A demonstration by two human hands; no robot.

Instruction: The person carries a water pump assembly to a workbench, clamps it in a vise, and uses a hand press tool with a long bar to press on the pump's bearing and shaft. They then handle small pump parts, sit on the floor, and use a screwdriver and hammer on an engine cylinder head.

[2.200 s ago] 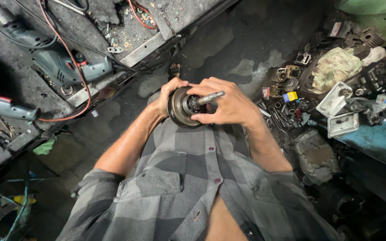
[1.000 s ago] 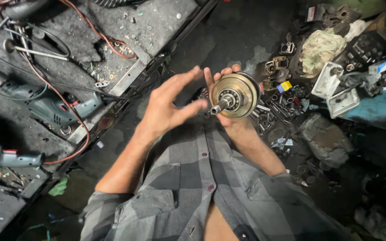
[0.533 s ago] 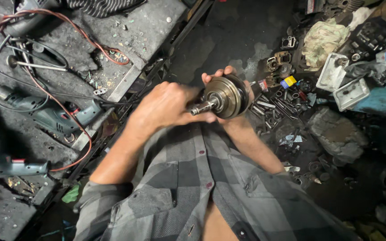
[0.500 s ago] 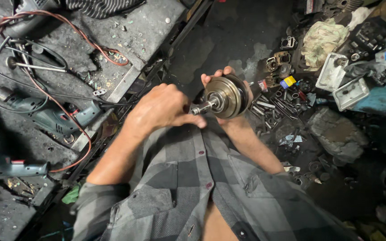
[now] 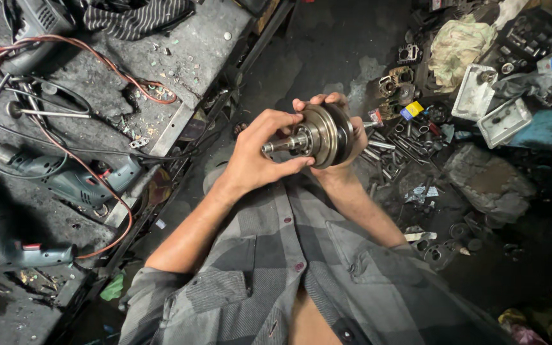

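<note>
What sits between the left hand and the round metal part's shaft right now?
Nothing visible. The left hand already has its fingers on the shaft of the round metal part, and the right hand cups the part from behind.

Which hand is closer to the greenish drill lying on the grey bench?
The left. The left hand grips the shaft of the round metal part, on the side toward the drill. The right hand cups that part from behind, farther from the drill.
</note>
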